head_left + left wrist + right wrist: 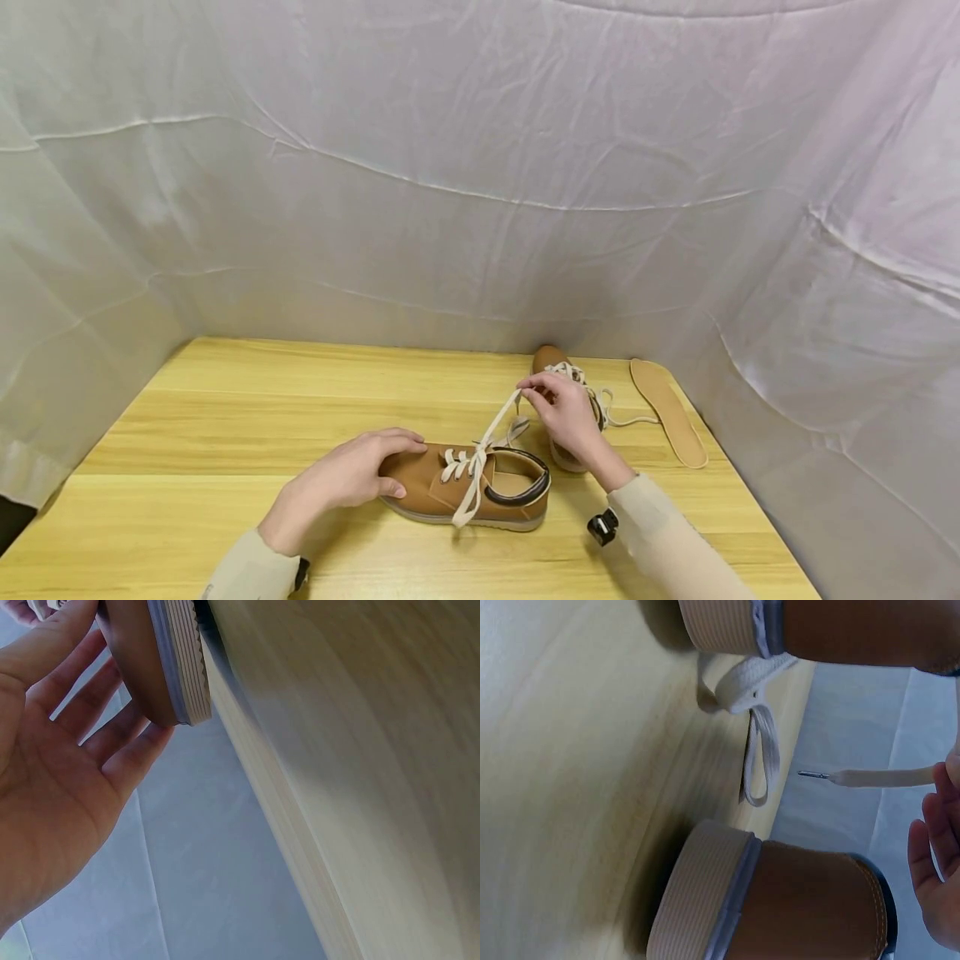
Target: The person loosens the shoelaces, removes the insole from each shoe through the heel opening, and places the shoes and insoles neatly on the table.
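Note:
A brown lace-up shoe (423, 487) with a dark padded collar lies sideways on the table, toe to the left. My left hand (356, 471) holds its toe, thumb on the near side and fingers on the far side. In the left wrist view, the fingers (124, 746) reach round the toe beside the pale ridged sole (187, 660). Above and behind the shoe, my right hand (566, 417) pinches a cream shoelace (498, 419) near its end, drawn up from the crossed laces. The metal-tipped end (881, 778) sticks out past the fingers. Another length hangs over the shoe's near side.
A second brown shoe (546, 357) stands behind my right hand, partly hidden by it, its loose lace (630, 422) trailing right. A tan insole (667, 412) lies near the table's right edge. Grey cloth (450, 250) walls the wooden table (225, 417) at back and sides.

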Demonstrator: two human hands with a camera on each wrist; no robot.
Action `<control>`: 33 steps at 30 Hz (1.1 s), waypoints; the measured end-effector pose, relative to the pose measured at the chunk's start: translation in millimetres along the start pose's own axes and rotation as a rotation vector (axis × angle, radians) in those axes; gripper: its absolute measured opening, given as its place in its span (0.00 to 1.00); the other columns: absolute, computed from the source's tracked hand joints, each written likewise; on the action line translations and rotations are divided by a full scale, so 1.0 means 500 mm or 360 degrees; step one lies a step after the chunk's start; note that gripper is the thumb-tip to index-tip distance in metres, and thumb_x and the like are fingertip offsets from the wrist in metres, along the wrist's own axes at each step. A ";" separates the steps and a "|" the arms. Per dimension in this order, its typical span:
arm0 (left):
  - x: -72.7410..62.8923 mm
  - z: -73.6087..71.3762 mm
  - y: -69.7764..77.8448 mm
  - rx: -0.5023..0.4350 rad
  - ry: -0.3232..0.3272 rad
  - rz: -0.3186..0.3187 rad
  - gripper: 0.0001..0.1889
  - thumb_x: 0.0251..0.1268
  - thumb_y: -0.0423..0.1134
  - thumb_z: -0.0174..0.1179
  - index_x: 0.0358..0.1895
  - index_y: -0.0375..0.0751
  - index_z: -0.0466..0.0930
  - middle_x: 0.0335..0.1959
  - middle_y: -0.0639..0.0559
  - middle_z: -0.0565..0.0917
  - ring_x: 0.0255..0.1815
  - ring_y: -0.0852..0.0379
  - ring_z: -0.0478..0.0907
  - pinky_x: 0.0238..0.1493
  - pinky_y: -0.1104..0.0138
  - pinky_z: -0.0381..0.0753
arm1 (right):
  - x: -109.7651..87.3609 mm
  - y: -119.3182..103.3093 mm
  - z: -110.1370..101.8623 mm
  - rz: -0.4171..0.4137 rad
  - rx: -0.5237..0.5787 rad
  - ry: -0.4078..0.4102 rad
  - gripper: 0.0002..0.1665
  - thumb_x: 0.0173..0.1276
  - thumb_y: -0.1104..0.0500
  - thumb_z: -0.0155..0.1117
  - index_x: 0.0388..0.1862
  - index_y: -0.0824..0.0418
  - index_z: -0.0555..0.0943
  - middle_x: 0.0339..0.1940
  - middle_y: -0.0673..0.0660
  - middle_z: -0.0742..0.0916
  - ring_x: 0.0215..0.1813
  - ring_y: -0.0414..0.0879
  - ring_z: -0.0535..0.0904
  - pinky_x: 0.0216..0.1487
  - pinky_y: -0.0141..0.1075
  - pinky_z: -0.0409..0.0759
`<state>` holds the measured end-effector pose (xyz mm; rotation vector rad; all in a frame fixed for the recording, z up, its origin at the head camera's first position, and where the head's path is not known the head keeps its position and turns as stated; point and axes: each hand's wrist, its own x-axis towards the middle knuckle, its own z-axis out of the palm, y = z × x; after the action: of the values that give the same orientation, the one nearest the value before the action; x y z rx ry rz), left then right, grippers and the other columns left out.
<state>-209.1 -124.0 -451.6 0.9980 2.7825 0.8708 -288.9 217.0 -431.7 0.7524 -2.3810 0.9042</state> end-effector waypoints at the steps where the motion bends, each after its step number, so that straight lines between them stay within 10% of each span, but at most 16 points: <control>1: 0.000 0.000 0.000 0.0000 0.0001 0.0001 0.30 0.59 0.36 0.76 0.66 0.42 0.81 0.69 0.47 0.79 0.70 0.41 0.75 0.70 0.45 0.74 | 0.000 0.001 -0.002 0.0011 -0.0005 0.0012 0.05 0.68 0.68 0.73 0.40 0.60 0.90 0.35 0.52 0.89 0.32 0.41 0.81 0.33 0.33 0.83; 33: -0.001 -0.002 0.003 -0.0018 -0.0006 -0.0012 0.29 0.60 0.37 0.76 0.67 0.42 0.81 0.69 0.47 0.79 0.71 0.40 0.74 0.69 0.44 0.75 | 0.027 0.058 -0.072 0.0260 0.0056 0.0392 0.04 0.68 0.67 0.73 0.41 0.63 0.91 0.39 0.57 0.91 0.36 0.47 0.83 0.36 0.21 0.77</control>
<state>-208.4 -123.9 -450.1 0.9857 2.7732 0.8820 -308.8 256.4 -412.3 0.4350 -2.2358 1.0427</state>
